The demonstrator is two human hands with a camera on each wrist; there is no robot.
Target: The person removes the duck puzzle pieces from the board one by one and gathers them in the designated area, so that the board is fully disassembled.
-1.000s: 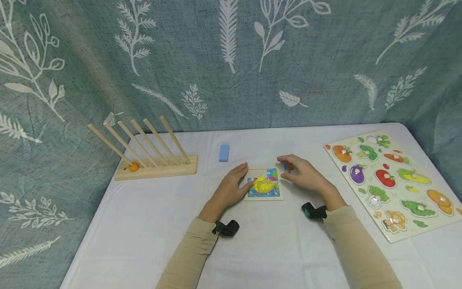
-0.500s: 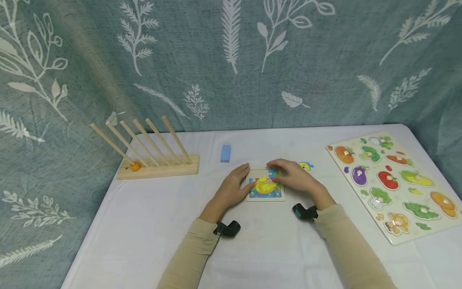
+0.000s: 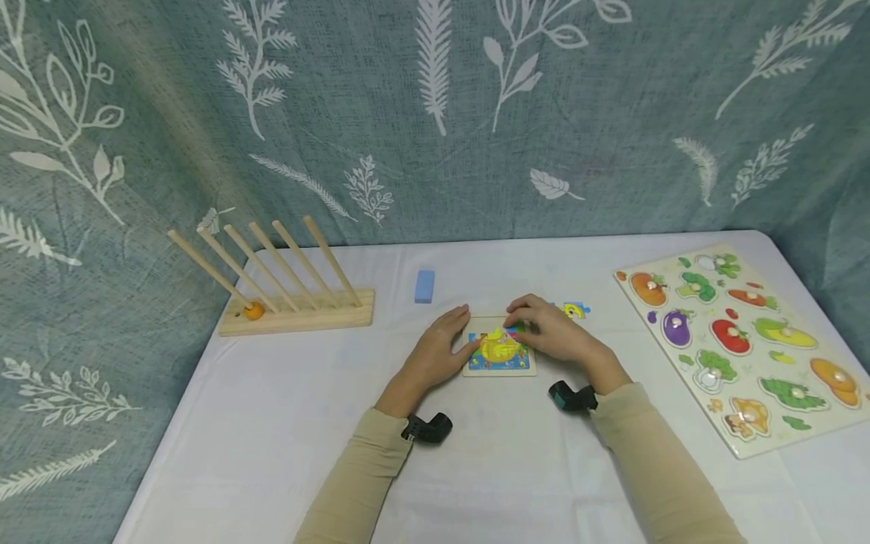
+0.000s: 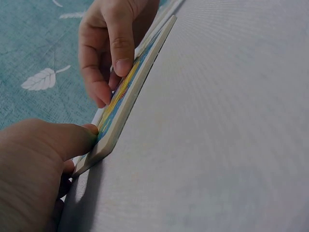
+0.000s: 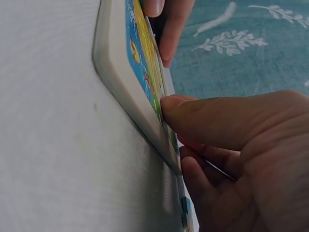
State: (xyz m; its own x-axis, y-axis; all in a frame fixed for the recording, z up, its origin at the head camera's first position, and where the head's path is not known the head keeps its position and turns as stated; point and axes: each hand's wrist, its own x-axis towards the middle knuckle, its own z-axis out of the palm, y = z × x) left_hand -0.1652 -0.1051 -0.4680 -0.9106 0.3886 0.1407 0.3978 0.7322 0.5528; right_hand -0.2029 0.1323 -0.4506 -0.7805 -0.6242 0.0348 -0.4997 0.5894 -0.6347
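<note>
- Right hand [image 3: 556,329] has moved leftward onto the puzzle's [image 3: 500,361] far right corner.
- Puzzle lies on counter [image 3: 489,468], between hands.
- Left hand [image 3: 436,350] pinches its left edge.
- Right grip: touching puzzle; cannot tell whether pinching.

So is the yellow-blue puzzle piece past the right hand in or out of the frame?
Out: the puzzle piece lies on the white cloth beyond the right hand, apart from the frame.

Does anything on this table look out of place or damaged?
At least one loose puzzle piece lies on the white cloth beyond the right hand, outside the puzzle frame, though it likely belongs inside. Nothing looks spilled or damaged.
</note>
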